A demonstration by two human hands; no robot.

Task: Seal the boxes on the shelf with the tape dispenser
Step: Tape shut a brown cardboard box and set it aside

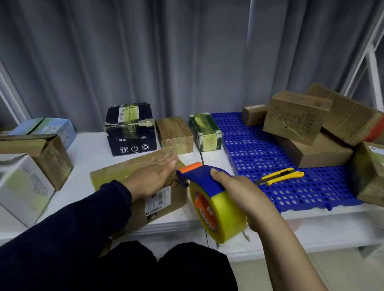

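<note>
Flat brown cardboard box [127,180] lies at white shelf [89,151] front edge, label facing up. Blue-and-orange tape dispenser [212,199] with yellow roll raised beside its right edge.

Box [130,180] under the left hand [153,177] is plain brown cardboard, matt, with glossy tape patches. The tape dispenser [207,185] in the right hand [240,196] looks like smooth blue and orange plastic, and its yellowish roll is shiny. Just past that hand there's a perforated blue plastic mat [272,158] on the smooth white shelf [89,154].
</note>
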